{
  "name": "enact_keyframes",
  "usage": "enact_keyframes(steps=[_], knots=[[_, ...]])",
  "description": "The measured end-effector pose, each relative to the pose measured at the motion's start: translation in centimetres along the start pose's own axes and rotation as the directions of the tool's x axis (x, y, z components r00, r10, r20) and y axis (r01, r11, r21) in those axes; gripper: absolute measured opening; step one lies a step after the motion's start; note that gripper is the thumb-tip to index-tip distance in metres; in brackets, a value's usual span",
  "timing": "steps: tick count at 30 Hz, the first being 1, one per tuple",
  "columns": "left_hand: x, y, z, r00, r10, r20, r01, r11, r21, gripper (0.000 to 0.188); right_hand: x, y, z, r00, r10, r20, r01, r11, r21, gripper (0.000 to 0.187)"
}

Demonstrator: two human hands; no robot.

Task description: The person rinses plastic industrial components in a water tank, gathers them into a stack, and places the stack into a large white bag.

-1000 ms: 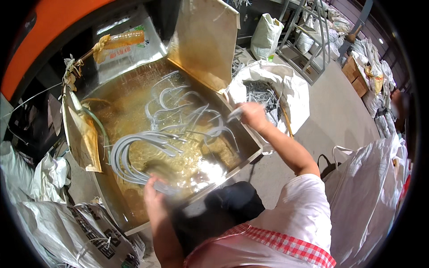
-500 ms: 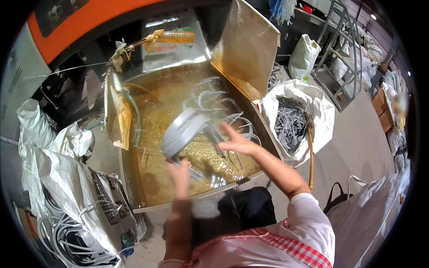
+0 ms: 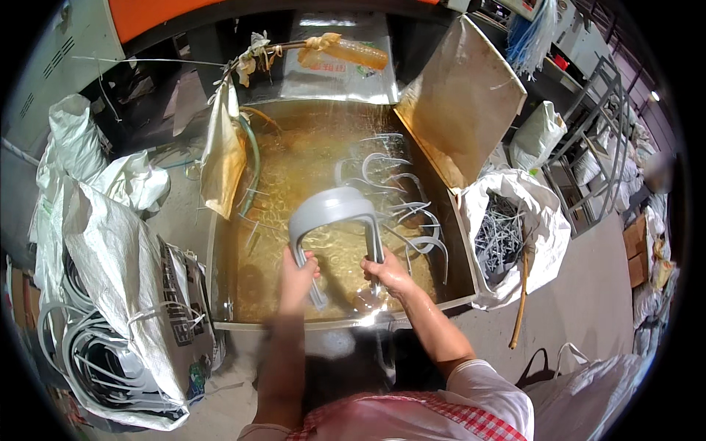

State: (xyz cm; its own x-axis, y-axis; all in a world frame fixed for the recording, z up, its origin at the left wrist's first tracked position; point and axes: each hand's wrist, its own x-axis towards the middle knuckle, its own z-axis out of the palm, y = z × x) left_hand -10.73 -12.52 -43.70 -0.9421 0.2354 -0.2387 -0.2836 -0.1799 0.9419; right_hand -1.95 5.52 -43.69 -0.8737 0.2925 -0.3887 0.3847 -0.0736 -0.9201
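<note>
Above the water tank [image 3: 219,273] I hold a bundle of grey curved plastic strips [image 3: 332,204], arched like an upside-down U. My left hand [image 3: 297,276] is closed around its left leg. On the right leg, my right hand [image 3: 388,270] is wrapped with its fingers curled round. Both ends of the bundle hang below my hands. More grey curved strips [image 3: 419,209] lie in the yellowish water along the tank's right side, several of them overlapping.
A white sack [image 3: 553,234] of grey scraps stands right of the tank, a wooden stick [image 3: 521,305] against it. At left, another sack [image 3: 110,253] sits by coiled grey strips [image 3: 95,360]. An upright board [image 3: 471,99] and a bottle on a rod [image 3: 357,53] rise over the tank.
My right hand, open beside the bundle before, has closed on its right leg. The bundle has turned from a slant to an upright arch. The view has shifted too.
</note>
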Motion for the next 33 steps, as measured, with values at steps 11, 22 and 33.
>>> enact_keyframes(steps=[11,22,33], knots=[[0.2,-0.2,-1.2,0.990,0.059,0.124,-0.062,0.998,0.021,0.037,0.6,-2.0,-0.3,1.000,0.006,-0.005,-0.006,1.000,-0.026,0.039],[-10.7,13.0,0.5,0.880,0.447,0.162,-0.472,0.864,0.175,0.084,-7.0,-10.2,2.3,0.869,-0.492,-0.041,0.492,0.856,0.159,0.019],[-25.2,28.2,-11.8,0.621,0.782,0.054,-0.652,0.477,0.589,0.075,-14.2,-19.7,15.1,0.653,-0.745,0.138,0.655,0.646,0.391,0.029]])
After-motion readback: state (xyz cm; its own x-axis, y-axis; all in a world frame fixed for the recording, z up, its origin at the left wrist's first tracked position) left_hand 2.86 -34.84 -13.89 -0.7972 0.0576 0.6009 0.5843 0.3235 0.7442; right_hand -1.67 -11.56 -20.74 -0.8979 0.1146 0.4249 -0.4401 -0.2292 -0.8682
